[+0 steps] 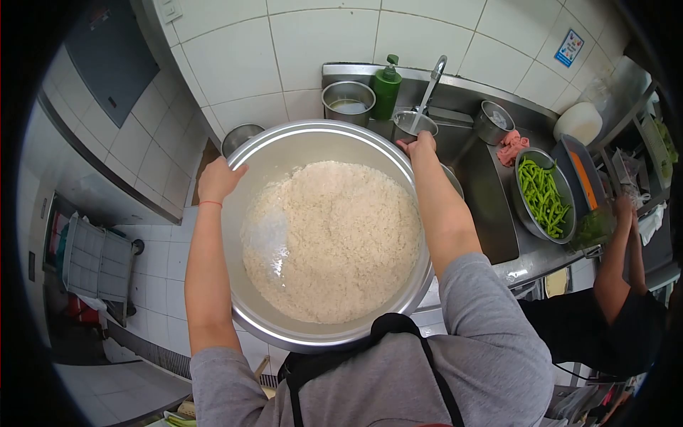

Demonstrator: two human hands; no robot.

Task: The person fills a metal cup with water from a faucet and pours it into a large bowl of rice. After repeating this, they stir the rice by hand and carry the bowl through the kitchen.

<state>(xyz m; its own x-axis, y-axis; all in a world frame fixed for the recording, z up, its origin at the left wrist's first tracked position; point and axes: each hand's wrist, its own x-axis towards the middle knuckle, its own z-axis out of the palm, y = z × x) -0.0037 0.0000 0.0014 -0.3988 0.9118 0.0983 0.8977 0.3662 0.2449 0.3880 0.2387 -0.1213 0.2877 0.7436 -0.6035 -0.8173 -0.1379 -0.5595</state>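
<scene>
A large metal pot (324,129) of wet uncooked rice (334,235) stands in front of my body, with a patch of water at its left side. My left hand (219,181) is closed on the pot's left rim, thumb over the inside edge. Beyond the far right rim, my right hand (420,142) grips a small metal container (404,128) by its near edge. Water runs from the faucet (439,69) into that container. My right fingers are partly hidden behind the hand.
A metal pot with cloudy liquid (348,96) and a green pump bottle (387,89) stand behind. Right of the sink (491,213) are a bowl of green chilies (544,196), a pink cloth (512,147) and a metal pot (493,122). A co-worker's arms (622,249) reach in at right.
</scene>
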